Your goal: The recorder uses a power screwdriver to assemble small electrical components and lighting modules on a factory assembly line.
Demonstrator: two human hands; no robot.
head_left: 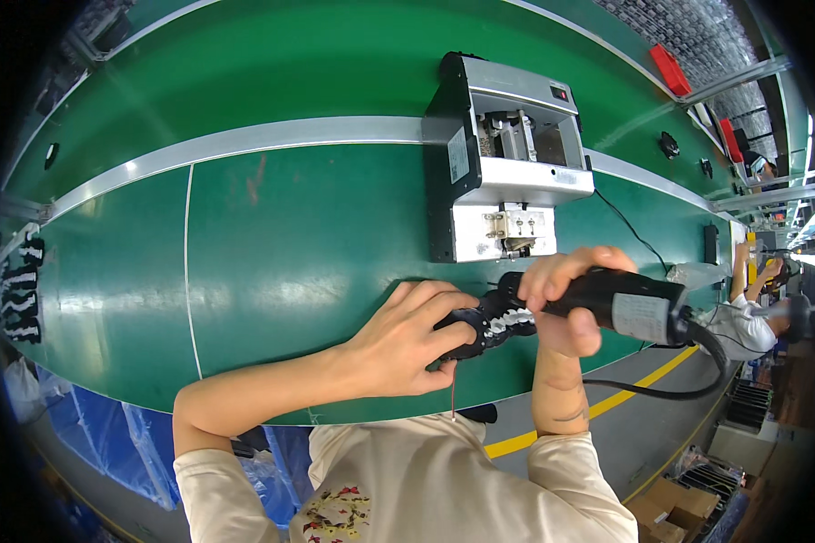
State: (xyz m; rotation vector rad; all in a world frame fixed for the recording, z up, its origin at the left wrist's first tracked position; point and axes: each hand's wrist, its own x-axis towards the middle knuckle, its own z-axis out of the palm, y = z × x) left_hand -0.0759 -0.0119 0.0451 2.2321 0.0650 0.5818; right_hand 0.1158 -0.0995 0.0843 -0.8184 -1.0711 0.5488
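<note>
My left hand (407,335) is closed around the left end of a black moulded part (496,328) with a pale, jagged strip along its middle. It holds the part low over the green bench near the front edge. A thin reddish wire (453,400) hangs below my left fingers. In my right hand (560,294) is a black corded electric screwdriver (641,312), fingers wrapped over its body. The tool lies nearly level, its front end pointing left over the black part. Its tip is hidden, so contact cannot be made out.
A grey and black screw feeder (516,167) stands just beyond my hands. The screwdriver's thick cable (661,395) loops at the right. Several black parts (21,290) stand at the bench's far left end. A red bin (669,70) is at the back right; another person (743,326) works at the right.
</note>
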